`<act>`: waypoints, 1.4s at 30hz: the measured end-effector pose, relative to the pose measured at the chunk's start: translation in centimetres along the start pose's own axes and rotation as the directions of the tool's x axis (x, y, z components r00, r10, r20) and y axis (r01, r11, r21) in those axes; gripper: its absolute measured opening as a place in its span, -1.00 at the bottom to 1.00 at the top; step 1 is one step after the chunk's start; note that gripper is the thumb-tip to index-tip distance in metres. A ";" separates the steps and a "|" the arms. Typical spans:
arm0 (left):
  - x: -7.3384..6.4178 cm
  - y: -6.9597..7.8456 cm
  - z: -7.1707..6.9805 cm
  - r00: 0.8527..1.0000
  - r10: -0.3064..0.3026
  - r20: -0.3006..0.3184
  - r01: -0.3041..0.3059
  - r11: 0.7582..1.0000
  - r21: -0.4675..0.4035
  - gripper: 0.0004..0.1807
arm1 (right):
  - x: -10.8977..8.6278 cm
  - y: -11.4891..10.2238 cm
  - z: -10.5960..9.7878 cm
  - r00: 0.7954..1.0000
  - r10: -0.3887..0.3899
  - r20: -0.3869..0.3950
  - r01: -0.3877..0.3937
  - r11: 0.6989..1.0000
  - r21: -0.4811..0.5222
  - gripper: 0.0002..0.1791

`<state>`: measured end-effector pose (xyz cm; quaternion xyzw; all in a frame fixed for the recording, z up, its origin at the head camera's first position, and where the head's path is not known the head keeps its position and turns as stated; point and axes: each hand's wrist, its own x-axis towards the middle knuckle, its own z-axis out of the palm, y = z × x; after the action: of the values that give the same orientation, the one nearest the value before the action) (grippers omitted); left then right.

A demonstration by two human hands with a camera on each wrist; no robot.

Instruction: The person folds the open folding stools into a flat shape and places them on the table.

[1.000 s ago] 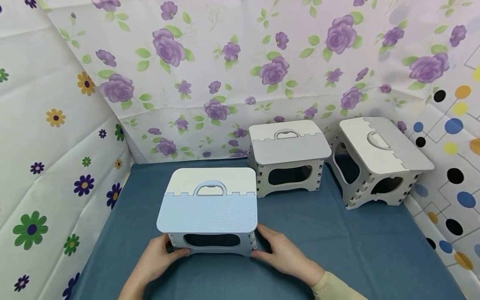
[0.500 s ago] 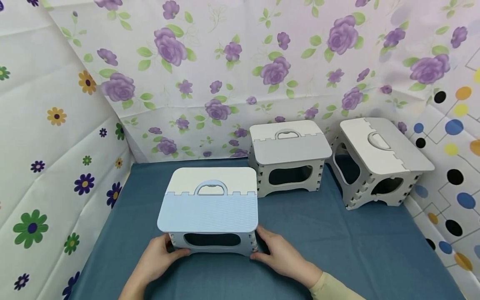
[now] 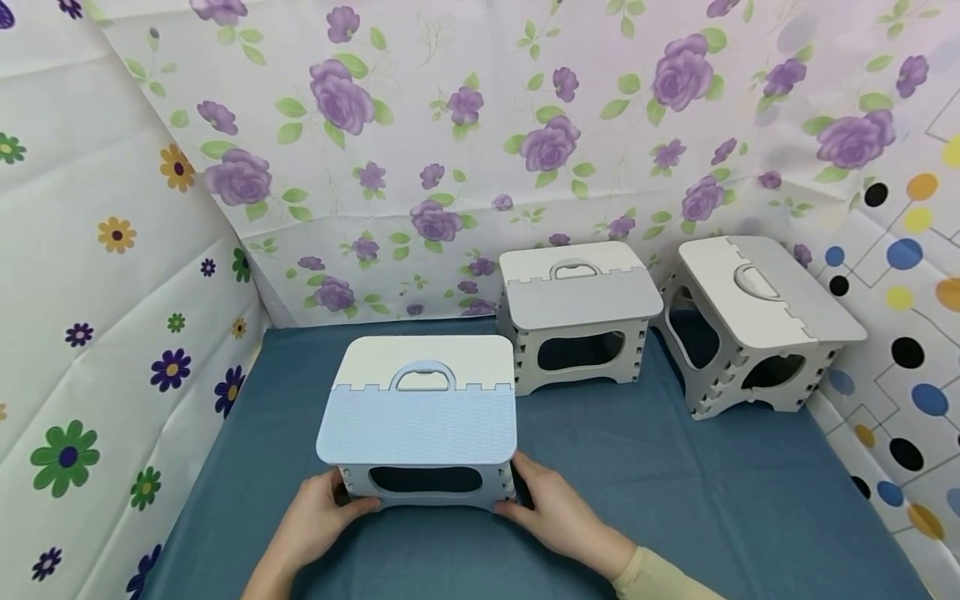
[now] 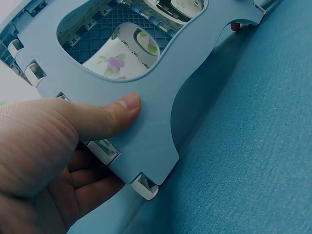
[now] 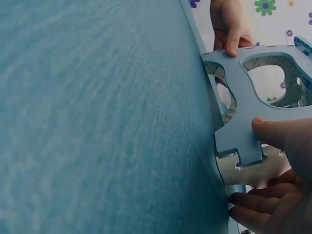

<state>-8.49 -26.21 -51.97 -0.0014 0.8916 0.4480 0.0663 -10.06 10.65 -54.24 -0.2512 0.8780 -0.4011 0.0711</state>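
Note:
A blue and white folding step stool [image 3: 417,425] stands unfolded on the blue cloth, its arched handle lying in the top. My left hand [image 3: 311,518] grips its near left leg, the thumb pressed on the blue front panel [image 4: 146,122] and the other fingers behind the leg's edge in the left wrist view. My right hand [image 3: 558,510] holds the near right leg low down, thumb on the front panel and fingers along the white side panel [image 5: 253,173]. Both hands sit just above the cloth.
Two grey and white folding stools stand unfolded behind: the middle stool [image 3: 581,287] close to the blue one's far right corner, the right stool [image 3: 765,317] turned at an angle. Floral cloth [image 3: 420,167] hangs at the back, with patterned cloths at both sides. Blue cloth [image 3: 637,467] covers the surface.
My right hand has shifted slightly left, its thumb now further in on the stool's front leg. The left hand keeps its grip, and the stools stand as before.

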 end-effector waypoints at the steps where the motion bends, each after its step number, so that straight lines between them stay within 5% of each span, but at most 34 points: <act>1: 0.0 0.0 0.0 1.000 -0.002 0.000 0.002 1.000 -0.002 -0.59 | 0.0 0.0 0.0 1.000 0.007 -0.003 -0.007 1.000 0.001 -0.13; 19: 0.0 -0.3 0.2 1.000 0.019 -0.015 -0.019 1.000 -0.012 -0.64 | -0.1 -0.3 0.4 0.999 -0.011 -0.035 0.011 1.000 0.027 -0.31; 29: -0.1 -0.4 0.4 0.999 -0.008 -0.031 0.007 0.999 -0.035 -0.66 | -0.1 -0.7 0.7 0.999 -0.002 -0.049 0.000 0.999 -0.040 -0.16; 42: 0.1 -1.2 0.7 0.998 -0.060 -0.037 0.051 0.979 -0.198 -0.62 | -0.1 -0.3 1.2 0.997 0.017 -0.070 -0.020 0.999 -0.041 -0.25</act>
<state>-8.40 -26.38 -53.34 -0.0424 0.8437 0.5319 0.0591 -9.45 9.75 -54.87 -0.2303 0.8905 -0.3906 0.0386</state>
